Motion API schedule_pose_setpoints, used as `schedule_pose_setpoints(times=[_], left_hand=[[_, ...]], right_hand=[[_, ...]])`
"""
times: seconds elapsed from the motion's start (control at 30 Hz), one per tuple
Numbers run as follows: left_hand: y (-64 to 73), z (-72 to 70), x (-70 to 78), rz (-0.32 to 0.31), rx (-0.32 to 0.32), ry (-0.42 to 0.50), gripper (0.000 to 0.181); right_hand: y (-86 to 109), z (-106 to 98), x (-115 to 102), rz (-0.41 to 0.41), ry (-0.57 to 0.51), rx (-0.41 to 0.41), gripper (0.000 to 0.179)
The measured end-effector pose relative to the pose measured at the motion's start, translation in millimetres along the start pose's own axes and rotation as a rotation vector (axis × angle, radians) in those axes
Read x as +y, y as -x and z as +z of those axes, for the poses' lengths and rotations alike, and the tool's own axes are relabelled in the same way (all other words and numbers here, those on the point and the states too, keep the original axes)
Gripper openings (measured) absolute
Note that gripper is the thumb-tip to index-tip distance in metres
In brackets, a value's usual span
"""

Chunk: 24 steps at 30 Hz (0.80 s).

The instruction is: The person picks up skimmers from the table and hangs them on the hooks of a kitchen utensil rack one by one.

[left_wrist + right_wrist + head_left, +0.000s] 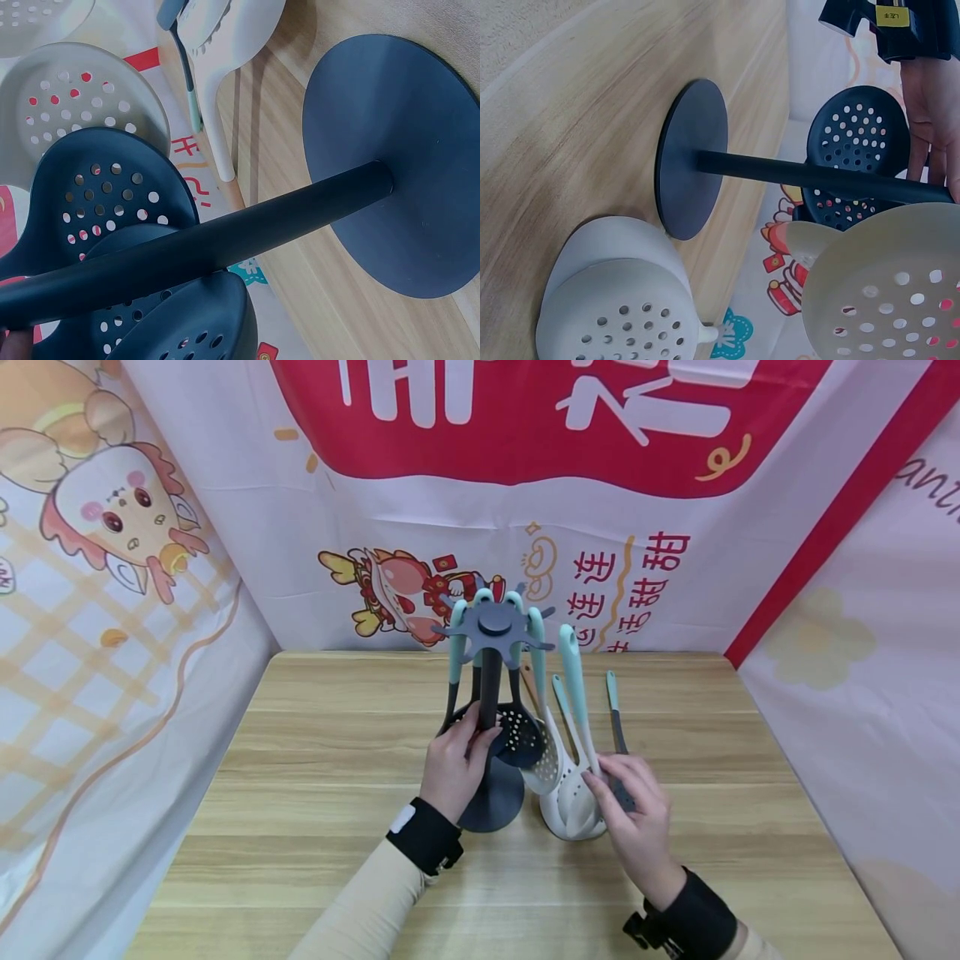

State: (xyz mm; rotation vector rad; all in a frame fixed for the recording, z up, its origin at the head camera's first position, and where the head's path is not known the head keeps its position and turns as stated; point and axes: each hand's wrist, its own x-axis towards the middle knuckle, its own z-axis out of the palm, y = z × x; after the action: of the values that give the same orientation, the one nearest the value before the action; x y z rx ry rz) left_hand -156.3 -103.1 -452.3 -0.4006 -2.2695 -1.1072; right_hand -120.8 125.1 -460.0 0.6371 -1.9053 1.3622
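Mint-and-white utensil [573, 672] pinched in a person's right hand [637, 810], beside a dark rack [490, 681].

From where I stand, the utensil is just to the left of the right hand, its narrow neck between thumb and fingers, its handle rising above them; I cannot tell whether its lower end touches the wooden table [315, 860]. The left hand [456, 760] curls round the rack's post, below the top where dark skimmers [522, 735] and a pale skimmer [546, 768] hang. White utensils [553, 814] lie right of the rack's base [491, 802].
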Motion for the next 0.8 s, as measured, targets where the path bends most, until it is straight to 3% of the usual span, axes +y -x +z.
schedule_pose_setpoints(times=[0.2, 0.8], left_hand=[[-0.2, 0.0, 0.2, -0.005, -0.004, 0.001, 0.028], [-1.2, -0.4, -1.9, 0.007, -0.005, -0.004, 0.029]], right_hand=[[0.7, -0.4, -4.4, 0.035, 0.012, -0.017, 0.034], [3.3, 5.8, -2.9, 0.035, 0.0, -0.026, 0.035]])
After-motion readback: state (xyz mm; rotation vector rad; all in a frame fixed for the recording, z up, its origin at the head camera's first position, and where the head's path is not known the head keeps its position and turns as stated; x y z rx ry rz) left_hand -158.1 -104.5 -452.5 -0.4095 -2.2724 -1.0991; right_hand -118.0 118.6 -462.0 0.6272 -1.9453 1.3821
